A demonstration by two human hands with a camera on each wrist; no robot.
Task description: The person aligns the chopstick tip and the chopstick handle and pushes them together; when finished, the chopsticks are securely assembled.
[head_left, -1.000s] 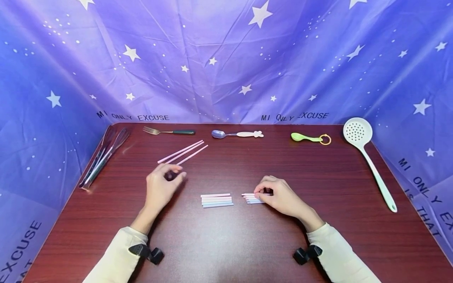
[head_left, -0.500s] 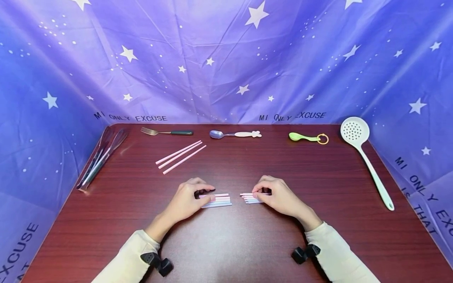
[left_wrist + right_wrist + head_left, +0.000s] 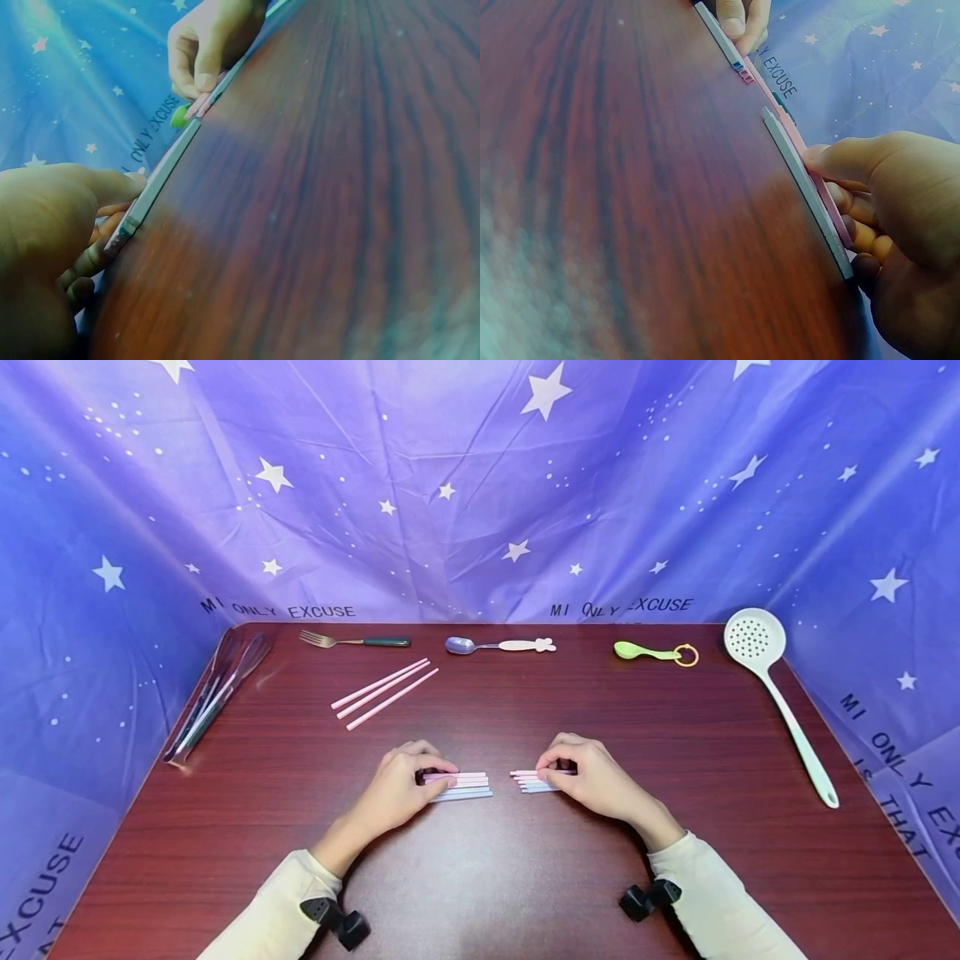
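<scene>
Two small rows of pink and blue sticks lie side by side on the dark red table (image 3: 487,877), a gap between them. Around the left end of the left row of sticks (image 3: 472,782) is my left hand (image 3: 393,785), its thumb at the near side and its fingers at the far side. My right hand (image 3: 592,774) holds a pink stick (image 3: 795,135) between thumb and fingers at the right row. A blue stick (image 3: 795,172) lies in front of that pink one. My palm and fingers hide much of the right row.
Three longer pink sticks (image 3: 382,693) lie slanted at the back left. Along the back are a fork (image 3: 352,642), a spoon (image 3: 502,645) and a green spoon (image 3: 648,651). A white skimmer (image 3: 780,710) lies right, a whisk (image 3: 221,693) left.
My left hand has come right and nearer from the long pink sticks to the left row, and its fingers have closed in there. My right hand has kept its place.
</scene>
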